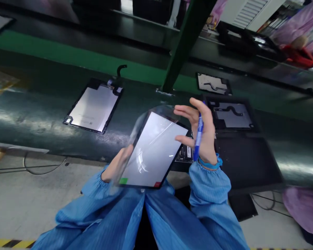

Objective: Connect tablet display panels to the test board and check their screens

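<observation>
I hold a tablet screen panel [153, 152] tilted over my lap, its glossy face up, with a green tab and a red tab on its near edge. A clear protective film [143, 119] curls off its upper left side. My left hand [117, 165] grips the panel's left edge from beneath, partly hidden by the film. My right hand [199, 130] touches the panel's upper right corner with its fingers apart, and a blue pen [198, 137] is tucked in it. Both arms wear blue sleeves.
A dark green conveyor belt [36, 111] carries another screen panel [94, 107] with a black flex cable, back side up. Two more panels [214, 84] [233, 115] lie to the right, by a black mat [246, 159]. A green post [182, 41] stands behind. People in pink coats work at the far right.
</observation>
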`<state>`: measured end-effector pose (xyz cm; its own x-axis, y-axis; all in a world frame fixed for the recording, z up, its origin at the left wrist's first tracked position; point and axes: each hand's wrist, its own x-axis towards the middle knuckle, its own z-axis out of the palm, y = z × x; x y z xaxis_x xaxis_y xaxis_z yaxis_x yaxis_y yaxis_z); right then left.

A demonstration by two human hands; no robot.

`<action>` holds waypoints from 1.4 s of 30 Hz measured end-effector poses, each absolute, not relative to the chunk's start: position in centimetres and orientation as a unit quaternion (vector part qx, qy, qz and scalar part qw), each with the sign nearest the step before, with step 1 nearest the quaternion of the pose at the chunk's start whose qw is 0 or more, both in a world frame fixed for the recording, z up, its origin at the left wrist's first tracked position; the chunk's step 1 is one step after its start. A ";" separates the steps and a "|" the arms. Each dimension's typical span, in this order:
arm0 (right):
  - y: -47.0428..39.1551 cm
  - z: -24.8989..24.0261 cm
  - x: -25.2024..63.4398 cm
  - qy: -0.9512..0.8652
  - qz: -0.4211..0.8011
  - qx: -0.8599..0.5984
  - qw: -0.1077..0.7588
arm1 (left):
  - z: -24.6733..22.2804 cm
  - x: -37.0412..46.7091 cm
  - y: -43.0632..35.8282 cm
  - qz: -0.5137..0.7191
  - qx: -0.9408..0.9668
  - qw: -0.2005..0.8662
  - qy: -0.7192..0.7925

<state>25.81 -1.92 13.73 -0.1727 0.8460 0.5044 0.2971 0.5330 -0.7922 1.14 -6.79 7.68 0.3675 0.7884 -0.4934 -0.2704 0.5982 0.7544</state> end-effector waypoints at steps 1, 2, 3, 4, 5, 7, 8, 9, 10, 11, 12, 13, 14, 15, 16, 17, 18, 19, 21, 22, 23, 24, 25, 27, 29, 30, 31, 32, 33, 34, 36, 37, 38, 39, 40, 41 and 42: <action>-2.0 13.3 26.3 -0.732 0.281 -0.395 0.479 | 7.7 1.0 -6.9 0.348 0.265 0.779 0.450; -2.0 12.8 26.7 -0.739 0.282 -0.400 0.464 | 7.8 1.0 -6.9 0.358 0.241 0.780 0.453; -1.8 12.4 27.0 -0.737 0.282 -0.409 0.458 | 8.0 1.0 -6.9 0.369 0.216 0.779 0.458; -1.5 11.9 27.1 -0.732 0.283 -0.414 0.461 | 8.2 1.1 -6.8 0.375 0.187 0.780 0.464; -1.0 11.4 27.2 -0.724 0.285 -0.415 0.472 | 8.5 1.3 -6.6 0.374 0.156 0.786 0.467; 0.2 10.3 27.1 -0.704 0.290 -0.420 0.493 | 9.2 1.8 -6.0 0.373 0.087 0.793 0.473; 0.9 9.7 27.0 -0.695 0.292 -0.426 0.501 | 9.5 2.0 -5.6 0.377 0.057 0.791 0.478; 1.6 9.1 26.9 -0.686 0.293 -0.434 0.505 | 9.8 2.2 -5.2 0.380 0.036 0.788 0.482; 2.2 8.5 26.8 -0.678 0.296 -0.443 0.507 | 10.0 2.4 -4.9 0.382 0.022 0.786 0.485; 2.7 7.9 26.7 -0.670 0.298 -0.452 0.508 | 10.3 2.6 -4.5 0.383 0.014 0.785 0.487; 3.0 7.3 26.7 -0.662 0.302 -0.460 0.508 | 10.5 2.7 -4.2 0.380 0.007 0.784 0.491; 3.3 6.8 26.7 -0.655 0.308 -0.467 0.508 | 10.6 2.8 -3.9 0.374 0.002 0.785 0.494; 3.5 6.4 26.6 -0.648 0.316 -0.471 0.508 | 10.8 2.8 -3.8 0.367 -0.001 0.787 0.497; 3.6 6.1 26.6 -0.642 0.324 -0.475 0.508 | 10.9 2.9 -3.6 0.362 -0.003 0.786 0.502; 3.6 5.9 26.6 -0.635 0.334 -0.476 0.508 | 11.0 2.9 -3.5 0.355 -0.005 0.787 0.506; 3.6 5.7 26.7 -0.628 0.343 -0.477 0.509 | 11.1 2.9 -3.5 0.348 -0.006 0.789 0.507; 3.6 5.7 26.7 -0.622 0.353 -0.477 0.511 | 11.2 2.9 -3.5 0.341 -0.005 0.792 0.506; 3.6 5.6 26.7 -0.615 0.363 -0.476 0.514 | 11.1 2.8 -3.5 0.336 -0.005 0.796 0.504; 3.7 5.6 26.7 -0.601 0.381 -0.469 0.523 | 11.0 2.7 -3.4 0.331 -0.003 0.796 0.507; 3.7 5.6 26.7 -0.596 0.386 -0.468 0.526 | 10.8 2.6 -3.4 0.328 -0.002 0.795 0.511; 3.7 5.6 26.7 -0.593 0.390 -0.467 0.528 | 10.7 2.5 -3.4 0.327 0.000 0.792 0.516; 3.7 5.6 26.6 -0.592 0.391 -0.467 0.528 | 10.6 2.4 -3.3 0.326 0.002 0.789 0.521; 3.7 5.6 26.6 -0.592 0.392 -0.468 0.526 | 10.5 2.4 -3.3 0.325 0.004 0.786 0.526; 3.6 5.6 26.6 -0.592 0.394 -0.470 0.523 | 10.5 2.4 -3.3 0.327 0.008 0.780 0.533; 3.6 5.7 26.6 -0.590 0.396 -0.471 0.523 | 10.6 2.5 -3.3 0.332 0.011 0.776 0.536; 3.5 5.8 26.6 -0.587 0.399 -0.471 0.524 | 10.7 2.5 -3.4 0.334 0.011 0.776 0.536; 3.5 5.8 26.5 -0.583 0.403 -0.471 0.525 | 10.8 2.6 -3.4 0.336 0.010 0.774 0.536; 3.5 5.9 26.5 -0.579 0.407 -0.471 0.526 | 10.8 2.7 -3.5 0.338 0.008 0.773 0.537; 3.5 5.9 26.5 -0.574 0.412 -0.471 0.528 | 10.9 2.7 -3.5 0.339 0.007 0.772 0.538; 3.5 5.9 26.5 -0.569 0.418 -0.470 0.530 | 10.9 2.8 -3.5 0.340 0.004 0.771 0.538; 3.5 5.8 26.4 -0.558 0.430 -0.462 0.539 | 11.0 2.8 -3.6 0.342 0.000 0.770 0.538; 3.5 5.8 26.4 -0.551 0.437 -0.453 0.548 | 11.0 2.9 -3.5 0.344 -0.002 0.770 0.538; 3.6 5.7 26.4 -0.545 0.443 -0.445 0.556 | 11.0 2.9 -3.5 0.346 -0.004 0.769 0.537; 3.6 5.7 26.4 -0.541 0.447 -0.439 0.562 | 11.1 2.9 -3.5 0.349 -0.006 0.768 0.537; 3.6 5.8 26.4 -0.539 0.448 -0.438 0.563 | 11.1 2.9 -3.5 0.350 -0.008 0.769 0.535; 3.7 5.8 26.4 -0.540 0.446 -0.442 0.561 | 11.2 3.0 -3.5 0.349 -0.011 0.771 0.532; 3.7 5.9 26.4 -0.544 0.440 -0.449 0.556 | 11.2 3.0 -3.5 0.349 -0.015 0.773 0.529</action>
